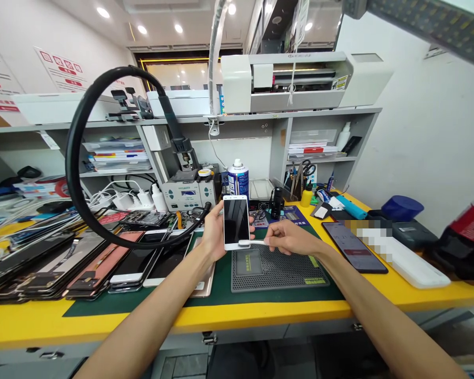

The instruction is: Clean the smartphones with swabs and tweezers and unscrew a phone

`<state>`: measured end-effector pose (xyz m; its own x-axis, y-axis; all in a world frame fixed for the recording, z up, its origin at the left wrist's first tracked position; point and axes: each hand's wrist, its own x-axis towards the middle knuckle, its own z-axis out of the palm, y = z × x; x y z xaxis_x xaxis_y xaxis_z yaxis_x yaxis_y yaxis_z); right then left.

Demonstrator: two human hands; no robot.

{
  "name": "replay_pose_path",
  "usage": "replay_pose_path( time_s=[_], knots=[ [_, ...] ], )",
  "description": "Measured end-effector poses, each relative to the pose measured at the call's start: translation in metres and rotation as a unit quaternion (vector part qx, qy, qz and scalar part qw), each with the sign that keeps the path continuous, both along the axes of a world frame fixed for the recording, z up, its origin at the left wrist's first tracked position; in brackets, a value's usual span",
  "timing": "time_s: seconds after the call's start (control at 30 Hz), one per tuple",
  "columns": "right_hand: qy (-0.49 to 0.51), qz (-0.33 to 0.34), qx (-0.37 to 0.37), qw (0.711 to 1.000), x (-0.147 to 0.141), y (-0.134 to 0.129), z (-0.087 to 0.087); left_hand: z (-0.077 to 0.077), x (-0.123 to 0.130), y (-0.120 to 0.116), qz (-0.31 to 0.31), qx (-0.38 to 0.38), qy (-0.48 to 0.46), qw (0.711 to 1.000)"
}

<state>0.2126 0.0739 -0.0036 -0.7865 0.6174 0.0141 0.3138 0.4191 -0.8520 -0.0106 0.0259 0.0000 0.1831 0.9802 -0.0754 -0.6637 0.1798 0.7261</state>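
Clock centre: white phone, 12 toward the shelf.
White phone, position: held up above the bench, dark screen facing the camera, lower edge near the green mat.
Left hand: between 8 and 9 o'clock; grasping the phone from behind, fingertips showing past the right edge.
Right hand: between 3 and 4 o'clock; pinching a thin white piece between thumb and fingers.
Thin white piece: running from the pinch to the lower edge of the phone; impossible to tell whether plugged in or only laid against.
Grey mat: between 4 and 5 o'clock, lying on the green mat, below the right hand.
Spray can: 12 o'clock, blue and white, upright, just behind the phone.
Grey bench unit: 10 o'clock, with small display and buttons.
Black hose: 10 o'clock, looped in a wide arc.
Stacked phones and panels: between 8 and 9 o'clock, along the yellow bench.
Dark phone: between 3 and 4 o'clock, flat, digits on screen.
Yellow bottle: between 2 and 3 o'clock, upright.
White machine: 1 o'clock, on the shelf.
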Motion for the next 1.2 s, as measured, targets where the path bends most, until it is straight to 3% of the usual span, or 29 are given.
replay_pose_path(
  time_s=[0.3, 0.9, 1.07, 1.2],
  knots=[
    [0.010, -0.011, 0.001, 1.000, -0.013, -0.010, 0.000, -0.001, 0.003, -0.002, 0.002, -0.003, 0.019, 1.000],
    [0.066, -0.009, -0.012, 0.998, -0.029, -0.006, -0.026, 0.001, 0.010, -0.004, 0.026, -0.038, 0.047, 0.998],
    [0.027, 0.017, -0.063, 0.998, -0.014, 0.001, -0.013, -0.004, 0.010, 0.000, 0.054, -0.062, 0.045, 0.996],
    [0.007, -0.010, -0.054, 0.998, 0.008, 0.007, -0.001, -0.001, 0.008, 0.001, 0.107, -0.036, 0.066, 0.991]
  ],
)
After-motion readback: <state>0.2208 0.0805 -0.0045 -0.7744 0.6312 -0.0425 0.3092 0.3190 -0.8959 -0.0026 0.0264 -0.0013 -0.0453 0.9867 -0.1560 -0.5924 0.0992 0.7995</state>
